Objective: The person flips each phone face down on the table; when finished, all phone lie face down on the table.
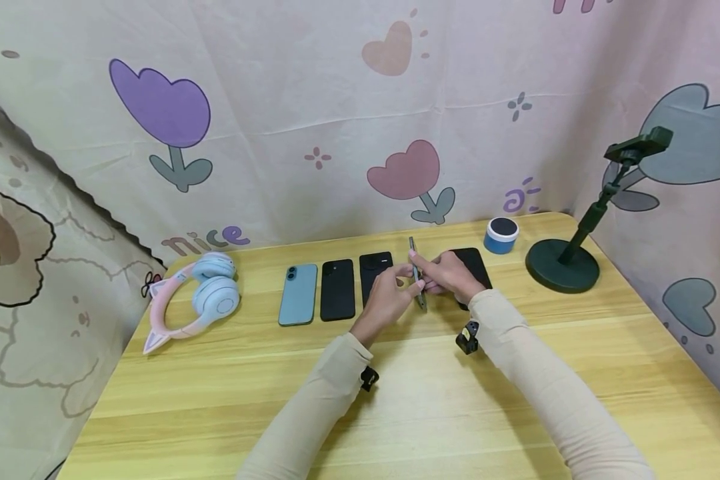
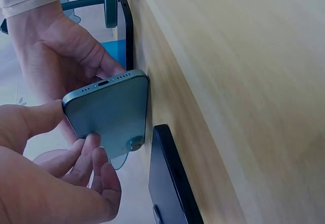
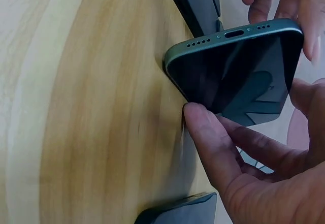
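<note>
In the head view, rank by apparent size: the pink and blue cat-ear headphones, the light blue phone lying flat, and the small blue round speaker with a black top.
1. Pink and blue cat-ear headphones, largest.
2. Light blue phone lying flat.
3. Small blue round speaker with a black top, smallest, though it sits farthest back, which shrinks it somewhat.

From the head view we see the held phone (image 1: 417, 277) only edge-on, so its faces stay hidden. The right hand (image 1: 453, 275) covers much of the black phone (image 1: 474, 263) behind it at 12 o'clock. In the right wrist view, the frame's bottom edge cuts off another dark phone (image 3: 177, 214).
</note>
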Demonstrator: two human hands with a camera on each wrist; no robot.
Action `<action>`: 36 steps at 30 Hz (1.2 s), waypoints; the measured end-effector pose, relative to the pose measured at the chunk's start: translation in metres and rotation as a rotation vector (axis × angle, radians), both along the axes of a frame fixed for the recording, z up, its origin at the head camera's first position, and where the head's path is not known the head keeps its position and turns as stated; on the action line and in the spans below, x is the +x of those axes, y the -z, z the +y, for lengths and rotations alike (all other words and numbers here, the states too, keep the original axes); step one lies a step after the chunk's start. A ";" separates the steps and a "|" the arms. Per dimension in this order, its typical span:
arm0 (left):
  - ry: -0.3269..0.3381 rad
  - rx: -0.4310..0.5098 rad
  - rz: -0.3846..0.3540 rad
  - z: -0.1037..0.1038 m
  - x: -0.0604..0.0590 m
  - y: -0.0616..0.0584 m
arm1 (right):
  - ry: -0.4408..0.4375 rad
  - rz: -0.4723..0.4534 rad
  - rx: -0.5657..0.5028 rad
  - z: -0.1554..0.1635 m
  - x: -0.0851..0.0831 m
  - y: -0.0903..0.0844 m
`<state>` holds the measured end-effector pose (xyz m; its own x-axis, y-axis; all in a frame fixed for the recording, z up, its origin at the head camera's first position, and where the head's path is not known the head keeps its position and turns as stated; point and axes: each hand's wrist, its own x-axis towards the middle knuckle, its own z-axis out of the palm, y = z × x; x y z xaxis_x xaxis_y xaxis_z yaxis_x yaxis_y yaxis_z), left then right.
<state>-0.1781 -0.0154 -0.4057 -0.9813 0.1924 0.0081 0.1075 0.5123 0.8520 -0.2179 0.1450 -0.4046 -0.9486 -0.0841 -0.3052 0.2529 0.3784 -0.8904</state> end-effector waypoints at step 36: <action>0.198 0.125 -0.210 -0.002 0.002 0.007 | 0.044 0.037 -0.127 0.005 0.001 -0.003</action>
